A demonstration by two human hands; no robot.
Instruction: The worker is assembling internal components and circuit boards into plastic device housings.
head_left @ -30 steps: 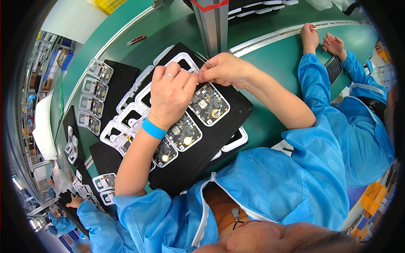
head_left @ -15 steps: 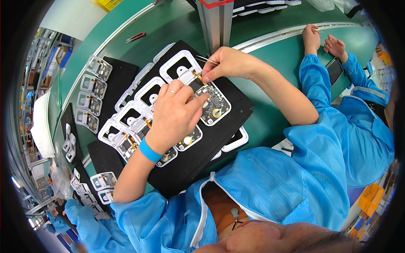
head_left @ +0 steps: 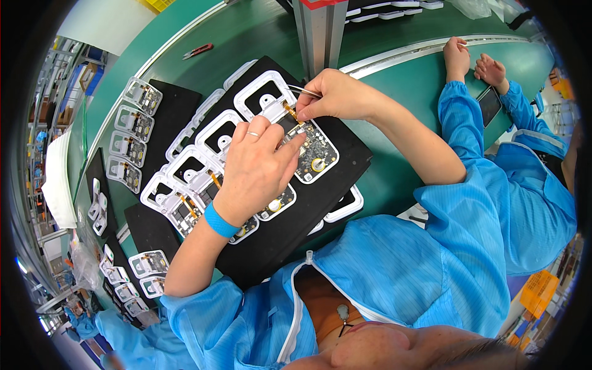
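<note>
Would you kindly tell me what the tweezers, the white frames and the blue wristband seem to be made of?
Tweezers: probably polished metal, given the silvery shine. White frames: likely moulded plastic, smooth with rounded corners. Blue wristband: matte, perhaps fabric or rubber; unclear which.

From head height we looked down through the left one of two side-by-side fisheye cameras. We had the blue smock [head_left: 385,265] close beneath at five o'clock, the left hand [head_left: 256,169] near mid-view, the right hand [head_left: 336,94] at one, and the metal post [head_left: 320,40] farther off at twelve; the green bench [head_left: 256,40] curved toward our rim.
</note>
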